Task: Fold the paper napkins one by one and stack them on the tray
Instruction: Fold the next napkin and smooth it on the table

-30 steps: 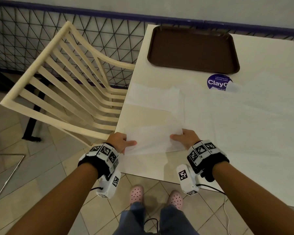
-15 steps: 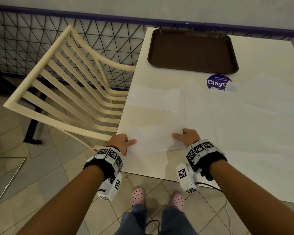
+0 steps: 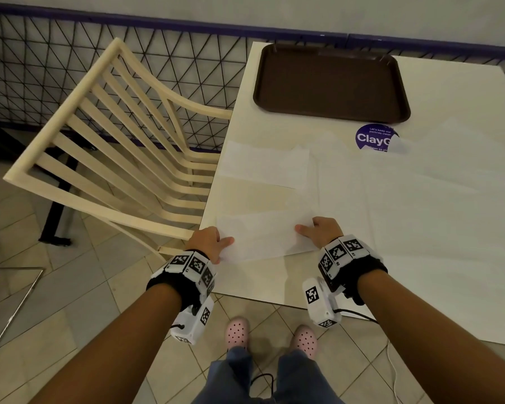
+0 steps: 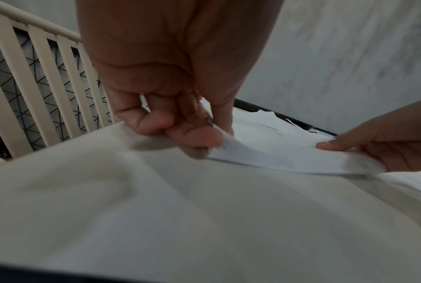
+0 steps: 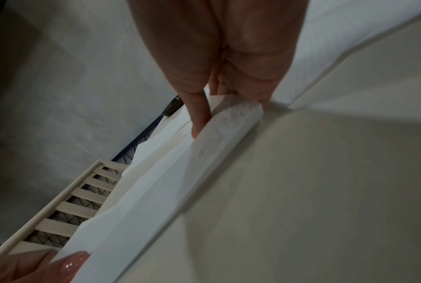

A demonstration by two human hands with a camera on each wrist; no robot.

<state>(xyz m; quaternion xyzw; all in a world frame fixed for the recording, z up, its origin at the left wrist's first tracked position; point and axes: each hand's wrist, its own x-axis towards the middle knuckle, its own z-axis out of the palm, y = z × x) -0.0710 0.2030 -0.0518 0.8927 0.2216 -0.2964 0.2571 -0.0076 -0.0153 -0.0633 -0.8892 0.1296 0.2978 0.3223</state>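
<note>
A white paper napkin lies near the front left corner of the cream table, its near edge lifted a little off the surface. My left hand pinches the napkin's near left corner between thumb and fingers. My right hand pinches its near right corner. Another unfolded napkin lies farther back on the left. The brown tray sits at the table's far side with nothing on it.
A large white sheet covers the table's right part and half hides a round purple sticker. A cream slatted chair leans at the table's left edge. A black wire fence runs behind.
Both hands have kept their hold on the napkin's near corners. The napkin has flattened toward the table and the hands have dropped slightly.
</note>
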